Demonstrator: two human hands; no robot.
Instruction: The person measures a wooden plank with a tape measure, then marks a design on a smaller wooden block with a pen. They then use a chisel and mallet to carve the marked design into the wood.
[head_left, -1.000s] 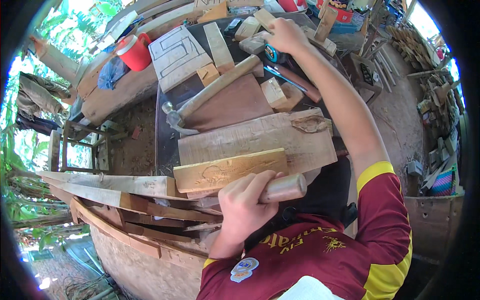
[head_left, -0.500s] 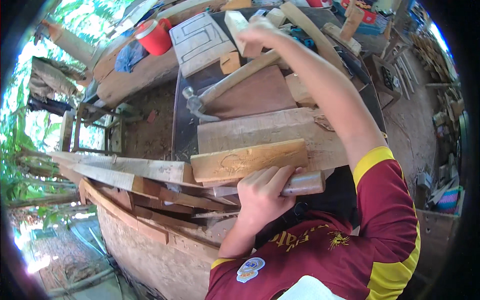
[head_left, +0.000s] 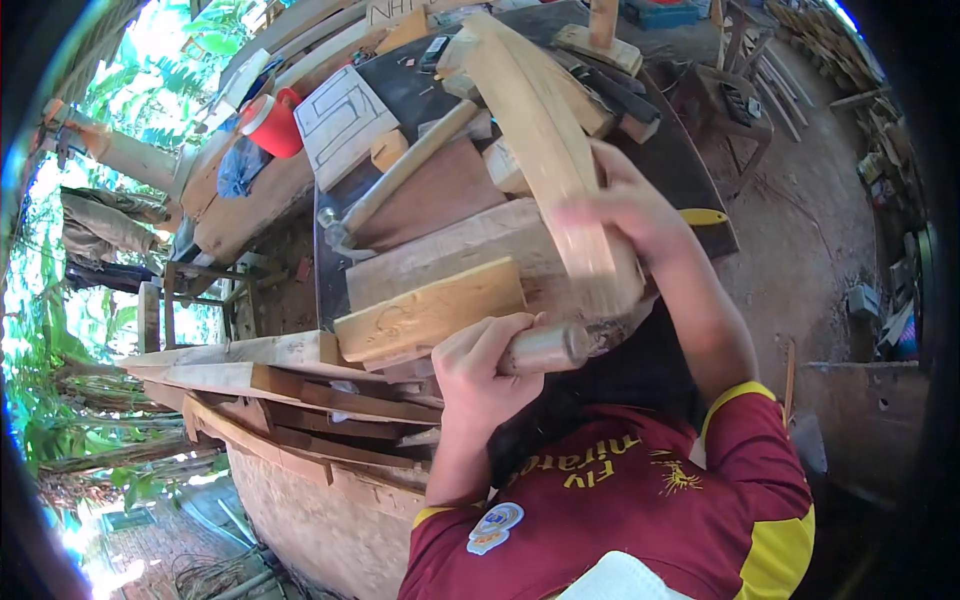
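My left hand (head_left: 480,365) is closed around the thick, round, greyish handle of a chisel (head_left: 548,350), low at the near edge of the bench; its blade end is hidden. Just beyond that fist lies a yellowish wooden block (head_left: 430,310) with a carved or drawn curved mark on its side. My right hand (head_left: 635,210) grips a long pale wooden block (head_left: 535,120), held slanting over the bench's right side. Motion blurs the block's near end. A thick weathered beam (head_left: 450,245) lies under and behind the marked block.
A hammer (head_left: 405,170) lies across a brown board (head_left: 430,195). Farther off are a board with drawn lines (head_left: 343,125) and a red jug (head_left: 270,125). Long timbers (head_left: 230,352) jut out at the left. A yellow-handled tool (head_left: 703,216) rests at the bench's right edge.
My right hand has come back from the far side of the bench with the long wooden block in its grip. My left hand still grips the chisel. The view has shifted.
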